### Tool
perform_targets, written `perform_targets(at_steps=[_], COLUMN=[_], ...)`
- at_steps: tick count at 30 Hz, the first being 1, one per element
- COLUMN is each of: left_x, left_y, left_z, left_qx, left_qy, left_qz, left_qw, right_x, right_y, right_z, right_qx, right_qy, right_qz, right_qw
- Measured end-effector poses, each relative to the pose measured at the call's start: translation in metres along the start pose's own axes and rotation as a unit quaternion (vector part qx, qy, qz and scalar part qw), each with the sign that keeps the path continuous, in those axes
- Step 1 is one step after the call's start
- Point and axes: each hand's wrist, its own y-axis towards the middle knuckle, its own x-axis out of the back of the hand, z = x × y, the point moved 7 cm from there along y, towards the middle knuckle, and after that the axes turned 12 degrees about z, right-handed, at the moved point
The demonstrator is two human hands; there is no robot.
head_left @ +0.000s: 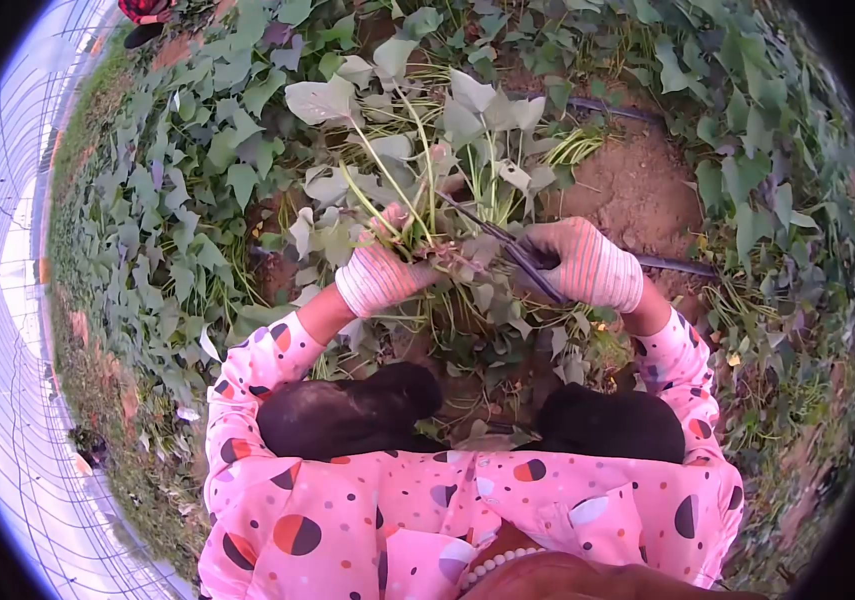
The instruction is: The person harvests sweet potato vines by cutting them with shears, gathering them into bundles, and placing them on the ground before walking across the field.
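Note:
My left hand (385,272), in a white knit glove, is closed around a bunch of green stems (417,215) with broad leaves at their far ends. My right hand (587,262), gloved alike, grips dark-handled scissors (529,268). The blades point up and left among the stems, just beyond the left hand. My right fingers curl around the handles, partly hidden behind them. Pale leaf undersides (322,102) stand out above the bunch, and cut or bent stalks (577,147) lie to its right.
Leafy vines (207,190) cover the ground on both sides. A patch of brown soil (637,190) shows beyond my right hand, with a black hose (677,265) across it. My dark-clad knees (347,412) are below. Another person (145,10) is at the far upper left, near a translucent greenhouse wall (7,300).

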Motion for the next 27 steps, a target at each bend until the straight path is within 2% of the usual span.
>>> perform_targets(at_steps=[1, 2, 3, 4, 6, 7, 9, 10, 11, 12, 13, 15, 17, 18, 19, 21, 23, 25, 26, 27], left_x=[-0.007, -0.014, -0.019, -0.027, -0.025, -0.019, -0.011, 0.009, 0.034, 0.064, 0.095, 0.136, 0.137, 0.131, 0.124, 0.124, 0.116, 0.115, 0.109, 0.101], left_y=[0.0, 0.003, 0.001, 0.001, -0.001, -0.006, -0.01, -0.017, -0.028, -0.036, -0.053, -0.097, -0.131, -0.141, -0.153, -0.176, -0.18, -0.181, -0.193, -0.202], left_z=[0.0, -0.002, 0.011, 0.032, 0.005, 0.005, -0.003, 0.002, 0.008, -0.014, -0.024, -0.045, -0.039, -0.031, -0.015, 0.031, 0.103, 0.178, 0.236, 0.291], left_qx=[0.016, -0.035, -0.038, -0.004, 0.049, 0.09, 0.108, 0.132, 0.158, 0.094, 0.184, 0.188, 0.276, 0.298, 0.316, 0.453, 0.467, 0.524, 0.552, 0.557], left_qy=[-0.018, 0.033, 0.031, -0.061, 0.0, 0.006, 0.075, 0.062, 0.049, 0.199, 0.162, 0.228, 0.205, 0.313, 0.414, 0.43, 0.485, 0.405, 0.276, 0.135], left_qz=[0.036, 0.094, 0.097, 0.111, 0.146, 0.116, 0.136, 0.096, 0.053, 0.011, -0.054, -0.092, -0.173, -0.117, -0.058, -0.012, 0.172, 0.136, 0.006, -0.123], left_qw=[0.999, 0.994, 0.994, 0.992, 0.988, 0.989, 0.982, 0.985, 0.985, 0.975, 0.968, 0.951, 0.923, 0.894, 0.852, 0.781, 0.719, 0.737, 0.787, 0.81], right_x=[-0.009, -0.013, -0.018, -0.023, -0.031, -0.035, -0.054, -0.056, -0.071, -0.069, -0.067, -0.072, -0.068, -0.067, -0.066, -0.069, -0.071, -0.064, -0.061, -0.056], right_y=[0.006, 0.01, 0.014, 0.017, 0.017, 0.014, 0.013, 0.007, 0.006, -0.001, -0.009, -0.027, -0.048, -0.056, -0.062, -0.071, -0.073, -0.072, -0.07, -0.067], right_z=[0.005, 0.01, 0.015, 0.018, 0.015, 0.015, -0.001, -0.005, -0.02, -0.028, -0.038, -0.081, -0.114, -0.128, -0.141, -0.163, -0.181, -0.187, -0.188, -0.19], right_qx=[0.03, 0.027, 0.03, 0.034, 0.012, 0.005, 0.004, -0.028, 0.0, -0.003, -0.006, -0.064, -0.121, -0.118, -0.113, -0.114, -0.124, -0.109, -0.108, -0.102], right_qy=[0.05, 0.05, 0.121, 0.19, 0.263, 0.309, 0.375, 0.358, 0.445, 0.433, 0.422, 0.418, 0.431, 0.427, 0.42, 0.461, 0.449, 0.439, 0.444, 0.443], right_qz=[0.029, 0.026, 0.037, 0.046, 0.04, 0.028, 0.014, 0.002, -0.004, -0.036, -0.065, -0.155, -0.24, -0.283, -0.324, -0.376, -0.375, -0.411, -0.409, -0.413], right_qw=[0.998, 0.998, 0.991, 0.98, 0.964, 0.951, 0.927, 0.933, 0.895, 0.901, 0.904, 0.893, 0.861, 0.851, 0.84, 0.796, 0.802, 0.791, 0.79, 0.789])
